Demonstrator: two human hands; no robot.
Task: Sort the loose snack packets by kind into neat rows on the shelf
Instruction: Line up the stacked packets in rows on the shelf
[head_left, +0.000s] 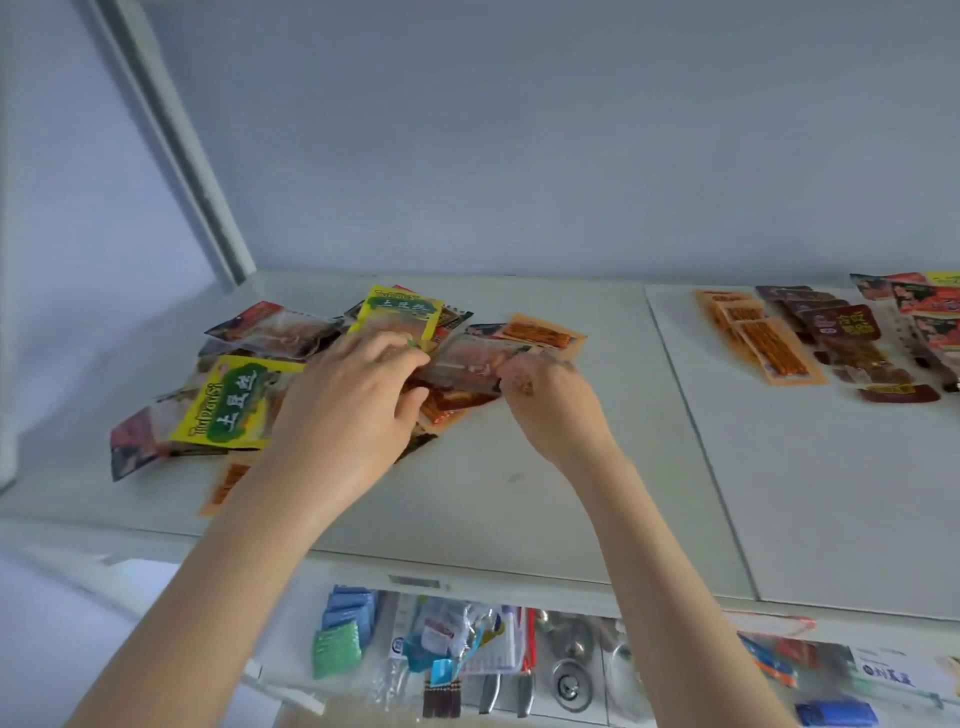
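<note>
both hands are down in the loose pile (244, 374), close together. my left hand (353, 400) curls fingers over one end of a pale brown packet (467, 364), thumb tucked near its lower edge. my right hand (550, 400) pinches the other end, so the packet sits stretched between them. i reckon i hold it at both ends to slide it free without dragging its neighbours along.

under and beyond my left hand the unsorted ones lie every way up: a yellow-green packet (228, 410) just left of my wrist, a second yellow-green one (402, 312) past my fingertips. an orange stick packet (540, 335) lies just beyond my right hand.

well off to the right of my right hand the rows are begun on the shelf (519, 493): orange row (763, 343), dark brown row (841, 332), red row (930, 312), each overlapped like tiles so the kinds stay apart. plenty left to sort, i'd judge.
</note>
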